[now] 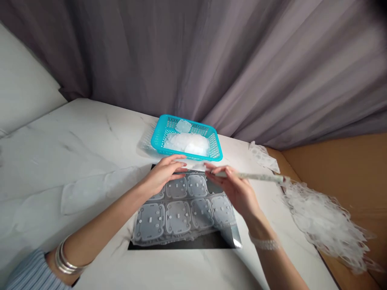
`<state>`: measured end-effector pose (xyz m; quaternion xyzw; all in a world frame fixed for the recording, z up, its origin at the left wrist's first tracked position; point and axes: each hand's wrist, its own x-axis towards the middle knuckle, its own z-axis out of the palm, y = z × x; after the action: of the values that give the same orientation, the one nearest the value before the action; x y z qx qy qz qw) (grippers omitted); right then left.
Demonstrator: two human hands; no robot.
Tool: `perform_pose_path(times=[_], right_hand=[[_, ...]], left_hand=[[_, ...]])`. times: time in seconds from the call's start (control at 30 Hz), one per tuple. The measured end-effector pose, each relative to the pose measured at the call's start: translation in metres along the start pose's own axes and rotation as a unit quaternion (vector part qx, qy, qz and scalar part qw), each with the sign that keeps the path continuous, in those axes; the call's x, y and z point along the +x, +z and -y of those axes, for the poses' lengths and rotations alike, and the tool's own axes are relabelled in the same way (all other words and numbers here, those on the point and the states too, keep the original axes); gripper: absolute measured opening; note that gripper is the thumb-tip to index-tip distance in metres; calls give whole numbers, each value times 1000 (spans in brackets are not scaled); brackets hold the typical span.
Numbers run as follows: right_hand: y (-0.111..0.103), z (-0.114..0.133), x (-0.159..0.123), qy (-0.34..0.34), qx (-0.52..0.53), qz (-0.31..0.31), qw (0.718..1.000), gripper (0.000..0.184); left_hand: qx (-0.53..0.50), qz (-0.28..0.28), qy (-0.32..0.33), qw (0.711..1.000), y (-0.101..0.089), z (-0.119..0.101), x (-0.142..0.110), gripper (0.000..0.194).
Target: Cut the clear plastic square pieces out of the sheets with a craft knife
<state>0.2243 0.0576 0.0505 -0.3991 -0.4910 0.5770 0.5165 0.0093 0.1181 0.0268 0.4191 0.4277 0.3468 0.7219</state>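
My right hand [237,189] is closed around a pale, thin pen-like tool [256,176], whose far end points to the right. My left hand [165,175] has its fingers stretched out and apart over the back left of a clear plastic sheet [177,217]. Rounded square pieces in rows make up this sheet, and a gap shows at its back right. Under it lies a dark flat board [205,241]. Something pale and blurred is between my two hands; I cannot make out what it is.
Behind my hands stands a blue basket [157,137] holding a pile of translucent pieces [189,143]. Clear sheets [84,191] lie on the left of the marbled table [117,133]. Lattice-like plastic scraps [326,221] are heaped at the right edge. A grey curtain [145,56] hangs behind.
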Motion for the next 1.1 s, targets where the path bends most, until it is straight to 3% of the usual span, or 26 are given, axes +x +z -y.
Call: perform_pose_path(times=[0.13,0.23,0.3,0.37,0.4,0.43,0.53,0.57,0.63,0.7,0.8,1.1], right_hand=[[-6,13,65,-63,-17,4,998,22],[-15,11,101,-23,-47,-28,998,25],[-24,9,104,3,-72,-71,995,32],[-33,9,85,-1,-99,-114,989,40],[-36,9,68,-12,-113,-134,984,43],[-37,8,47,-22,-128,-150,980,44],[-33,-4,-23,-15,-185,-194,963,44],[-29,-11,-45,-2,-211,-202,956,43],[-22,-30,-80,17,-269,-212,939,40],[-15,-49,-101,21,-304,-225,926,35],[-8,-67,-111,22,-311,-230,922,25],[2,-65,-106,-3,-433,-201,878,17]], left_hand=[[73,-15,46,996,-2,-7,-4,38],[157,5,87,984,-1,-3,-4,29],[205,24,115,972,1,5,-5,21],[271,57,160,947,6,19,-8,18],[326,84,198,921,10,27,-10,21],[390,116,244,880,14,36,-13,26],[563,199,370,712,28,63,-23,39],[591,213,387,675,32,70,-26,41],[623,226,400,633,39,81,-30,43],[642,230,401,611,43,87,-32,45],[663,230,395,593,43,90,-33,47],[695,220,395,560,45,85,-36,42]])
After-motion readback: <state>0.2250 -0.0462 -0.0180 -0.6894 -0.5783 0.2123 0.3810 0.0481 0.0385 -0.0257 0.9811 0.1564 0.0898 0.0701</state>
